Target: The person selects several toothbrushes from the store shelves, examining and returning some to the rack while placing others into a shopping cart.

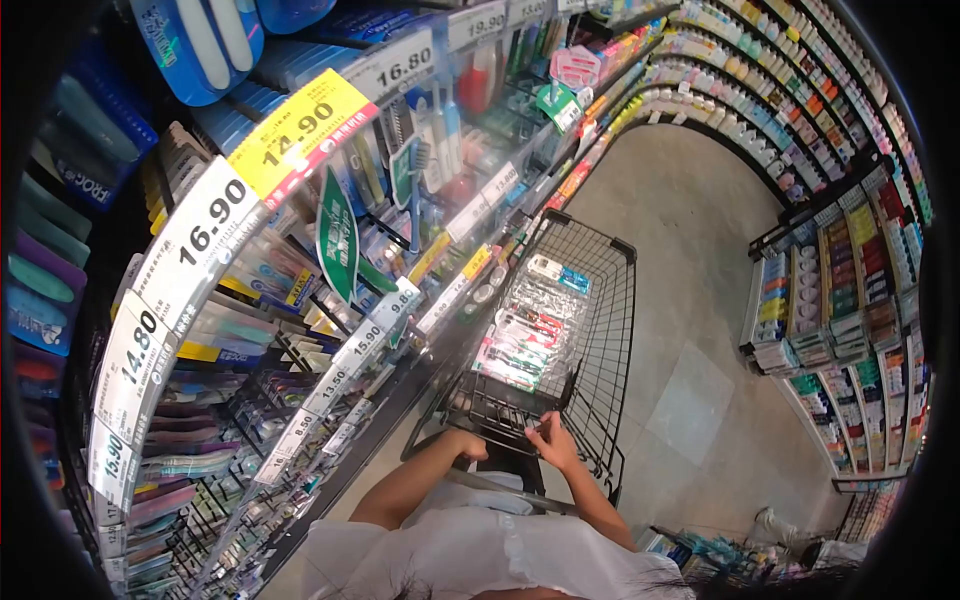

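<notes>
A black wire shopping cart [608, 345] stands in front of me, with a pile of packaged goods [530, 330] in its basket. Some packs are clear and shiny, with red, green and blue parts; their kind is too blurred to name. My left hand [462, 446] is curled closed above the near end of the cart, and its fingertips are hidden. Across from it, my right hand [553, 441] is loosely bent over the cart's near wires, thumb and fingers apart. Both forearms pass over the grey handle bar [500, 492].
On my left runs a long shelf of packaged toothbrushes [420, 170], with price strips [205, 235] along its edges. Grey floor [690, 240] lies to the cart's right. Beyond it are curved shelves of bottles [740, 80] and a display rack [840, 280].
</notes>
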A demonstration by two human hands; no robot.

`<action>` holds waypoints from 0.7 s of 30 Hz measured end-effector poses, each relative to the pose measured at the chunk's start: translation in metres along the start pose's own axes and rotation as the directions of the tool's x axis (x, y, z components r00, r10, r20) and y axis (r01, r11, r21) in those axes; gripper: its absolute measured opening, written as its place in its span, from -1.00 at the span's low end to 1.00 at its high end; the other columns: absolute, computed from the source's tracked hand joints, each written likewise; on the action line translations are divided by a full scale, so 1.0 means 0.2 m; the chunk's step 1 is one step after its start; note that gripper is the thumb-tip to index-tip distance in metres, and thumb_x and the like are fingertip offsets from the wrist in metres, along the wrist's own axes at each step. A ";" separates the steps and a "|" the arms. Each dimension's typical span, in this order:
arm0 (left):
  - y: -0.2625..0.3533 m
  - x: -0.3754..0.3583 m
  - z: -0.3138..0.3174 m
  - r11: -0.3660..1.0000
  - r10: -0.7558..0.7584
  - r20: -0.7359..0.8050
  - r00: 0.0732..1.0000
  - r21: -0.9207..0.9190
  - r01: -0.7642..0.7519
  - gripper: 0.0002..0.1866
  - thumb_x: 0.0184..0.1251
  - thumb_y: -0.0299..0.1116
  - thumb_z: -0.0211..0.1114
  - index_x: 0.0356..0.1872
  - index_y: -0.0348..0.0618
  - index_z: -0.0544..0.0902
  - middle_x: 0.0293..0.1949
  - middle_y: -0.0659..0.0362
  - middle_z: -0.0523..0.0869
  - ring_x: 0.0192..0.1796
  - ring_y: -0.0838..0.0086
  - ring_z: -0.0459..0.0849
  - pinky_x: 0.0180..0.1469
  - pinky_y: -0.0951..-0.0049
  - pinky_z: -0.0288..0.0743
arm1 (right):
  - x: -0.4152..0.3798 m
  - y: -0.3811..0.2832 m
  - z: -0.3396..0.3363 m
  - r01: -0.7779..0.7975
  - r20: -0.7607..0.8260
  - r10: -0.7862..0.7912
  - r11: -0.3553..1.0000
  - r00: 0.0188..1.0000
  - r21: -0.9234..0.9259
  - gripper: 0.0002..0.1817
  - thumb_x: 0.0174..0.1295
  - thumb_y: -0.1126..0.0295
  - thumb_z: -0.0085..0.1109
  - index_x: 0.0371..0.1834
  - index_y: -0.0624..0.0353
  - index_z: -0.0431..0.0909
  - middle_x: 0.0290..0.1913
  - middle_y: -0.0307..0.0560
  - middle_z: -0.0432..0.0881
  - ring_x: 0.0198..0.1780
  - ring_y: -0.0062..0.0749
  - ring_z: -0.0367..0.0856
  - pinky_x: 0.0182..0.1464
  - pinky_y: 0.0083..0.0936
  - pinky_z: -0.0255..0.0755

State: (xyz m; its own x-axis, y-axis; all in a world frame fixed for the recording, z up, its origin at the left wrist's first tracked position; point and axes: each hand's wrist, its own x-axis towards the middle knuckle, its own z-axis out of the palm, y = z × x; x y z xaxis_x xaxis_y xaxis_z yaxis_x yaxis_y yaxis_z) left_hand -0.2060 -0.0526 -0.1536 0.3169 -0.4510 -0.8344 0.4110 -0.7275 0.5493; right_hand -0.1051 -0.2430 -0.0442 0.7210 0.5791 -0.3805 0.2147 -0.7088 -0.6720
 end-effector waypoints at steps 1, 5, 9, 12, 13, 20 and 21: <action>-0.01 0.02 0.00 1.000 0.021 0.001 1.000 0.015 -0.021 -0.63 0.02 -0.10 0.04 -0.43 -0.18 0.66 -0.51 0.12 0.62 -0.43 0.36 0.54 -0.33 0.33 0.38 | 0.01 -0.03 -0.04 0.025 0.034 -0.023 0.998 0.999 -0.065 -0.47 0.08 -0.12 0.10 -0.19 0.11 0.26 -0.44 -0.03 0.61 -0.39 -0.09 0.61 -0.37 -0.30 0.41; -0.03 0.06 0.01 0.998 0.029 0.004 1.000 0.062 -0.029 -0.62 0.02 -0.08 0.04 -0.42 -0.16 0.68 -0.45 0.08 0.67 -0.34 0.32 0.61 -0.24 0.31 0.44 | 0.27 -0.20 -0.24 0.155 -0.125 -0.184 0.965 0.975 -0.210 -0.50 0.02 -0.01 0.24 -0.26 0.17 0.33 -0.49 0.04 0.56 -0.49 -0.09 0.59 -0.43 -0.30 0.42; 0.07 -0.11 -0.02 0.999 0.012 -0.050 0.999 0.041 -0.010 -0.63 0.04 -0.09 0.02 -0.41 -0.13 0.68 -0.46 0.09 0.66 -0.35 0.32 0.61 -0.25 0.29 0.43 | 0.67 -0.86 -0.56 0.534 -0.526 -0.459 0.845 0.716 -0.011 -0.66 0.00 0.31 0.30 -0.27 0.24 0.39 -0.34 0.01 0.54 -0.36 -0.35 0.54 -0.41 -0.47 0.40; 0.10 -0.18 -0.05 0.999 -0.009 -0.050 0.999 0.037 0.010 -0.64 0.06 -0.11 0.01 -0.41 -0.12 0.68 -0.46 0.09 0.66 -0.36 0.32 0.60 -0.26 0.28 0.42 | 0.97 -1.29 -0.62 0.753 -0.539 -0.598 0.649 0.593 0.108 -0.42 -0.08 0.25 0.37 -0.05 0.28 0.31 -0.17 0.02 0.43 -0.16 -0.26 0.44 -0.11 -0.44 0.34; 0.09 -0.14 -0.05 0.999 0.014 -0.035 0.999 0.046 -0.012 -0.63 0.06 -0.11 0.00 -0.41 -0.13 0.68 -0.46 0.08 0.65 -0.37 0.32 0.60 -0.27 0.27 0.42 | 1.07 -1.40 -0.62 0.791 -0.547 -0.675 0.611 0.495 -0.037 -0.31 -0.10 0.28 0.39 0.08 0.22 0.24 -0.09 -0.08 0.39 -0.09 -0.39 0.39 -0.09 -0.46 0.34; 0.13 -0.20 -0.08 0.999 0.024 -0.013 1.000 0.043 -0.023 -0.65 0.07 -0.15 0.00 -0.46 -0.20 0.63 -0.56 0.08 0.56 -0.45 0.29 0.53 -0.39 0.22 0.33 | 1.29 -1.69 -0.52 0.834 -0.505 -0.698 0.545 0.507 0.085 -0.12 -0.24 0.24 0.48 0.16 0.22 0.16 -0.07 -0.03 0.38 -0.09 -0.38 0.40 -0.08 -0.48 0.36; 0.12 -0.20 -0.08 1.000 0.023 0.005 1.000 0.019 -0.024 -0.67 0.07 -0.16 -0.01 -0.49 -0.18 0.62 -0.62 0.11 0.52 -0.52 0.32 0.49 -0.45 0.24 0.30 | 1.28 -1.69 -0.50 0.837 -0.495 -0.702 0.537 0.513 0.106 -0.14 -0.23 0.26 0.48 0.15 0.22 0.17 -0.10 -0.04 0.40 -0.11 -0.40 0.41 -0.09 -0.50 0.37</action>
State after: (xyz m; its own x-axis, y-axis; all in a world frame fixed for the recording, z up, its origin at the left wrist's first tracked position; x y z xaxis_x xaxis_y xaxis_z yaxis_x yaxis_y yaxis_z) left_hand -0.1943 -0.0443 -0.1065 0.3225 -0.4703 -0.8215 0.3871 -0.7264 0.5679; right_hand 0.0735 0.1034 0.1491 0.5447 0.5951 0.5909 0.6489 0.1472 -0.7465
